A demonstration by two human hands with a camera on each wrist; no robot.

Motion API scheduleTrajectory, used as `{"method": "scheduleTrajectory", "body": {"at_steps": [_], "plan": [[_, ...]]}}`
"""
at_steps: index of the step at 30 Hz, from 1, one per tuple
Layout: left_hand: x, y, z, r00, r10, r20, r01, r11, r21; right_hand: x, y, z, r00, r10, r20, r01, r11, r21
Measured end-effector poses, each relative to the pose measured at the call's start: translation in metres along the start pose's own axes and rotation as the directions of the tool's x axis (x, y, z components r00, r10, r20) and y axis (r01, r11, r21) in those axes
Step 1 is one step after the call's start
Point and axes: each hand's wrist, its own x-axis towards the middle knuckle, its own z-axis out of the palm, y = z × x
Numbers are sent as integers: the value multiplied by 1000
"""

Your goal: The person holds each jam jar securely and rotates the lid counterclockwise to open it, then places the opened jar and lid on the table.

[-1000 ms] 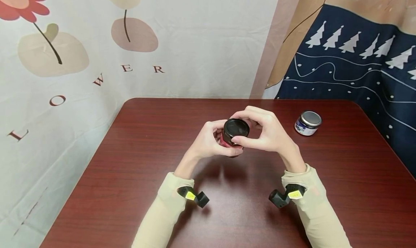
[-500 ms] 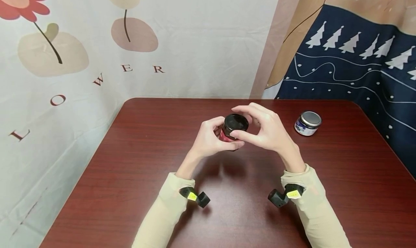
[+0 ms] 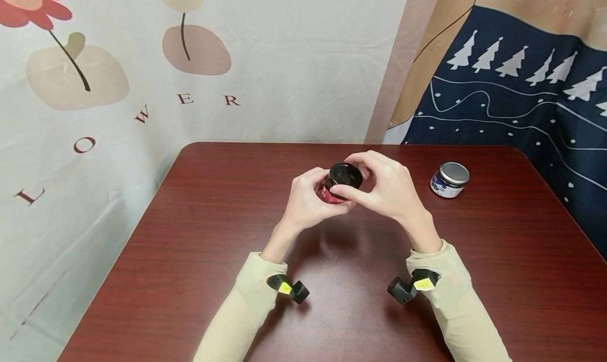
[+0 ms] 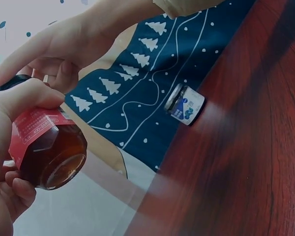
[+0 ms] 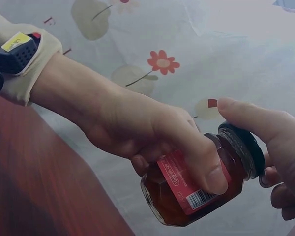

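Note:
My left hand (image 3: 307,201) grips a faceted glass jar of dark amber contents with a red label (image 5: 173,174), held up over the table. The jar's black lid (image 3: 345,175) faces up and tilts toward the head camera. With thumb and fingers on opposite sides of its rim, my right hand (image 3: 390,187) holds the lid, which sits at the jar's mouth. In the right wrist view, the clear glass neck shows beside the lid. The left wrist view shows the jar's glass base (image 4: 64,169), pointing down and away from the fingers.
A small jar (image 3: 449,181) with a silver lid and a white-and-blue label stands at the back right of the dark red wooden table (image 3: 227,214). Behind the table hang a pale flower-printed cloth (image 3: 294,61) and a navy tree-printed one (image 3: 512,104).
Both hands and the jar have risen slightly toward the back, and the lid tilts more toward the camera. My right fingers spread off the lid's far side, then came back to its rim.

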Motion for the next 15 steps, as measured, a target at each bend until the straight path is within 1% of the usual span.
{"method": "scheduleTrajectory", "body": {"at_steps": [7, 12, 15], "plan": [[0, 0, 0, 1000, 8, 17, -8, 1000, -6, 0, 2, -2, 999, 14, 29, -14, 1000, 1], [1, -1, -1, 999, 19, 48, -18, 1000, -25, 1, 3, -2, 999, -8, 44, 8, 1000, 15], [1, -1, -2, 998, 13, 69, -10, 999, -47, 1, 4, -2, 998, -24, 52, 22, 999, 34]]}}
